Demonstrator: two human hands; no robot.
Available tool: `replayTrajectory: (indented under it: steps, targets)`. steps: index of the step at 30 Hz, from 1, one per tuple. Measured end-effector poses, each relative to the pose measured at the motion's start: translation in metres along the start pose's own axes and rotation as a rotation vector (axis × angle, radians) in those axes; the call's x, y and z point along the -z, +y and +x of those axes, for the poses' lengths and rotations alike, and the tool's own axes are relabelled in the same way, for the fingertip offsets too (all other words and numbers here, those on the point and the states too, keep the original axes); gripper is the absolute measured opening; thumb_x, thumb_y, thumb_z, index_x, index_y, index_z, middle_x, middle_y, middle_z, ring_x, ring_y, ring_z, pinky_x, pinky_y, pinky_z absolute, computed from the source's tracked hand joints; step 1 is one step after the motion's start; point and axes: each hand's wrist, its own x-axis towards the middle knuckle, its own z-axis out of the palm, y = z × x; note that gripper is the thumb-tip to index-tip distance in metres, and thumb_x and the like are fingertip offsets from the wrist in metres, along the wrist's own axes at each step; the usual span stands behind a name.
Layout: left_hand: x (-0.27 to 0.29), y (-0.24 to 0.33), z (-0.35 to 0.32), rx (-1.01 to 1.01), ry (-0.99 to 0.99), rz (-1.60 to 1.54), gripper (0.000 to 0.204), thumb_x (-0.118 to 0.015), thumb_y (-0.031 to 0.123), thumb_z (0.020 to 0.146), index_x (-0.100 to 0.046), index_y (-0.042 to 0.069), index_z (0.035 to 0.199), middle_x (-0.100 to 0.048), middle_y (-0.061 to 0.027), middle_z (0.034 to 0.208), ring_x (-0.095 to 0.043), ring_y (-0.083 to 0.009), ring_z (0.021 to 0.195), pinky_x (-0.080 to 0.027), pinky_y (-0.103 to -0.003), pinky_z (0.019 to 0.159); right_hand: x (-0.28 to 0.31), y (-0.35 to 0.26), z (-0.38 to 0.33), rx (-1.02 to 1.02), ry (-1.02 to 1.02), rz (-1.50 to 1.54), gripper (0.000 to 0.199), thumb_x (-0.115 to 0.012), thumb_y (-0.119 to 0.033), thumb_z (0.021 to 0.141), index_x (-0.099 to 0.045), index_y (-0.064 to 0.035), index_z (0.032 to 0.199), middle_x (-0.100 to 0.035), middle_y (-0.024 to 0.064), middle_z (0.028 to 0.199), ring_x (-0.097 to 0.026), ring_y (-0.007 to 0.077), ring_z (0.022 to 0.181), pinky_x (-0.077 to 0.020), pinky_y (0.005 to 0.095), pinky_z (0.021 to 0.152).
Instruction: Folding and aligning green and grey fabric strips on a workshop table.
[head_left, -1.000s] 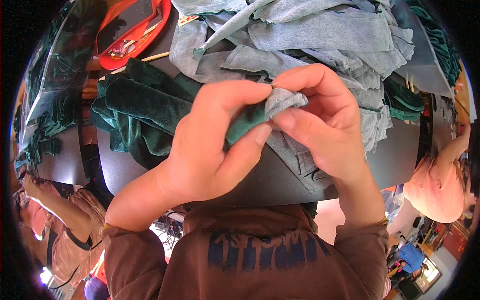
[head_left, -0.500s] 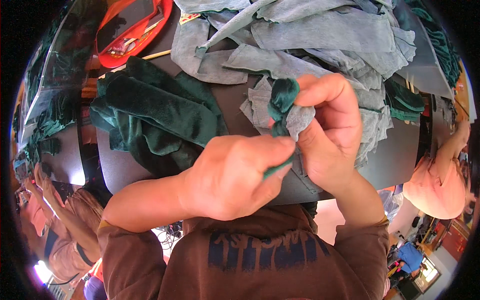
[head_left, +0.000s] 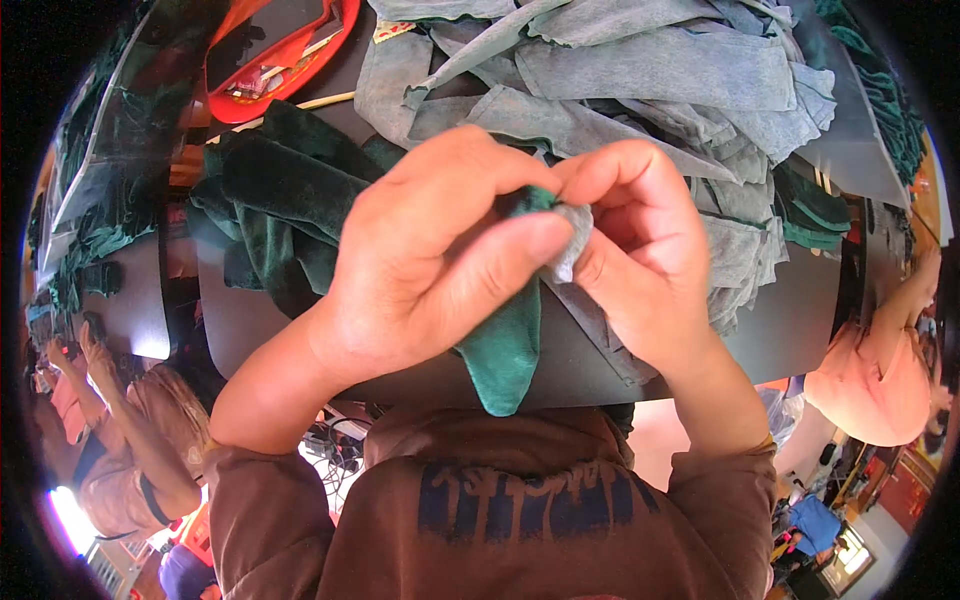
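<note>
Green cloth strip [head_left: 505, 350] hangs down btwn your two hands, close up to you, over the near edge of the dark table [head_left: 790, 300]. Your left hand [head_left: 425, 265] is closed tight, thumb & fingers pinching the top of it. Your right hand [head_left: 645, 250] is curled shut too, pinching a little grey cloth bit [head_left: 570, 240] right at the green top. Behind sits a big grey cloth pile [head_left: 640, 90], a dark green cloth heap [head_left: 275, 205] on the left, & a red tray [head_left: 280, 55] far back.
</note>
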Motion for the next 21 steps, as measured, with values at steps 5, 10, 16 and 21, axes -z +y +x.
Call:
replayTrajectory:
  steps: [5, 10, 16, 21]
  targets:
    - [0.002, -0.001, 0.000, 0.130, 0.208, 0.167, 0.015, -0.055, 0.013, 0.086, -0.058, 0.000, 0.093, -0.050, -0.0029, 0.078, -0.046, -0.0101, 0.072, -0.036, -0.021, 0.067, -0.006, -0.013, 0.005, -0.266, 0.114, 0.232, 0.042, -0.062, -0.003, 0.078, -0.040, -0.0023, 0.114, -0.053, 0.0061, 0.100, -0.053, 0.0131, 0.092, -0.0436, 0.0260, 0.080]
    - [-0.004, -0.006, 0.001, 0.028, 0.286, 0.188, 0.011, -0.066, 0.008, 0.077, -0.060, 0.002, 0.083, -0.055, -0.0051, 0.068, -0.051, -0.0133, 0.057, -0.041, -0.023, 0.053, -0.018, -0.011, -0.002, -0.322, 0.017, 0.074, 0.038, -0.052, -0.009, 0.083, -0.039, -0.0005, 0.118, -0.054, 0.0059, 0.088, -0.054, 0.0110, 0.079, -0.0443, 0.0245, 0.070]
    - [0.004, 0.002, 0.002, 0.388, 0.436, -0.402, 0.016, -0.057, 0.019, 0.087, -0.057, 0.002, 0.085, -0.044, 0.0076, 0.063, -0.036, -0.0011, 0.053, -0.030, -0.016, 0.047, 0.022, -0.033, 0.012, -0.168, 0.313, -0.240, 0.025, -0.039, -0.007, 0.070, -0.051, 0.0068, 0.087, -0.041, 0.0008, 0.053, -0.032, 0.0076, 0.046, -0.0299, 0.0223, 0.046]
    - [0.005, 0.004, 0.004, 0.546, 0.475, -0.650, 0.022, -0.055, 0.026, 0.088, -0.057, 0.004, 0.086, -0.040, 0.0072, 0.062, -0.031, -0.0008, 0.047, -0.023, -0.017, 0.042, 0.028, -0.041, 0.011, -0.045, 0.328, -0.150, 0.023, -0.039, -0.010, 0.069, -0.048, 0.0075, 0.082, -0.035, -0.0005, 0.050, -0.029, 0.0078, 0.044, -0.0290, 0.0229, 0.045]
